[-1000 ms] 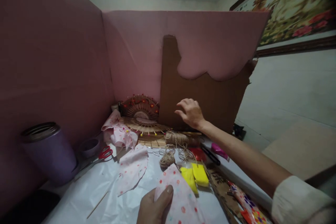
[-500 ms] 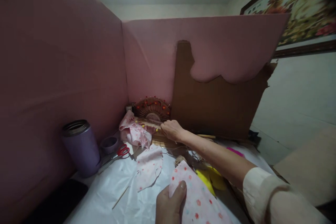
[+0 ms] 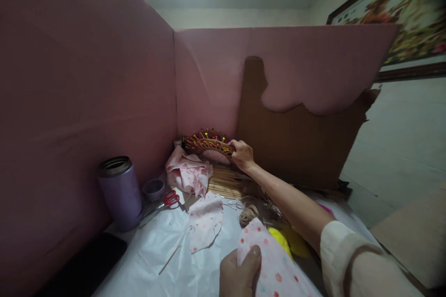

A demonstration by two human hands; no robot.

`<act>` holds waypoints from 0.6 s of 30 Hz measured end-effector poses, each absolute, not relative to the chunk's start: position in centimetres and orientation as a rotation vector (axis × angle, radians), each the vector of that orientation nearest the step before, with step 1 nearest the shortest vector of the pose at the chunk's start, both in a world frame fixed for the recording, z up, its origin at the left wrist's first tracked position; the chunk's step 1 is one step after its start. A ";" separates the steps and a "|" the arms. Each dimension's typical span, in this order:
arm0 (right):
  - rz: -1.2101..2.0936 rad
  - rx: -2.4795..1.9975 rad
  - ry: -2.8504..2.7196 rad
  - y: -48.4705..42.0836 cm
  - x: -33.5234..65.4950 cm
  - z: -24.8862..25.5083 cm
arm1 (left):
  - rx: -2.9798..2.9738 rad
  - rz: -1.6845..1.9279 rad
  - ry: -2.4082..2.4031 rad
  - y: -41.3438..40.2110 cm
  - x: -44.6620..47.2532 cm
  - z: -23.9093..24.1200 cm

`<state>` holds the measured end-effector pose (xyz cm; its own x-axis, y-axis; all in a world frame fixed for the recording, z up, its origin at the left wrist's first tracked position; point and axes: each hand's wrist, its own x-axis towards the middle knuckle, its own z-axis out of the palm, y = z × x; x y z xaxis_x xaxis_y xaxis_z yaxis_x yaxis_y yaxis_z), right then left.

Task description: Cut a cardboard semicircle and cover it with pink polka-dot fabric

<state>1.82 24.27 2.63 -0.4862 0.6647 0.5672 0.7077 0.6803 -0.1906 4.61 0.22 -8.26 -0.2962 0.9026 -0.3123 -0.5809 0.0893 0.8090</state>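
In the lower middle of the head view, my left hand (image 3: 240, 273) grips a white-pink cloth with red flowers (image 3: 268, 260), thumb on top. My right arm reaches far forward. Its hand (image 3: 243, 154) is closed on the right end of an arched fan frame (image 3: 206, 142) studded with yellow- and red-headed pins. This frame stands tilted up against the back wall, in front of a similar arch with red pins. Below it lies a bundle of thin bamboo sticks (image 3: 226, 182).
Crumpled floral cloth (image 3: 188, 171) and a cut piece (image 3: 206, 222) lie left of centre. Nearby are red-handled scissors (image 3: 170, 198), a tape roll (image 3: 153, 189), a purple tumbler (image 3: 121, 199), a twine ball (image 3: 248, 215), a thin stick (image 3: 169, 260) and brown cardboard (image 3: 292, 144).
My right hand has raised the pinned fan frame from lying low to standing against the back. My left hand still holds the cloth. The view has shifted slightly left.
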 end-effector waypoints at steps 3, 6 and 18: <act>-0.012 -1.030 -2.215 24.7 1.8 3.6 | 0.376 1.536 1.061 0.2 4.8 -8.2; 0.085 -0.994 -2.187 25.7 1.6 4.2 | 0.384 1.526 1.072 0.2 4.9 -8.2; 0.336 -1.094 -2.146 28.7 -0.6 1.9 | 0.342 1.528 1.068 0.3 4.9 -8.0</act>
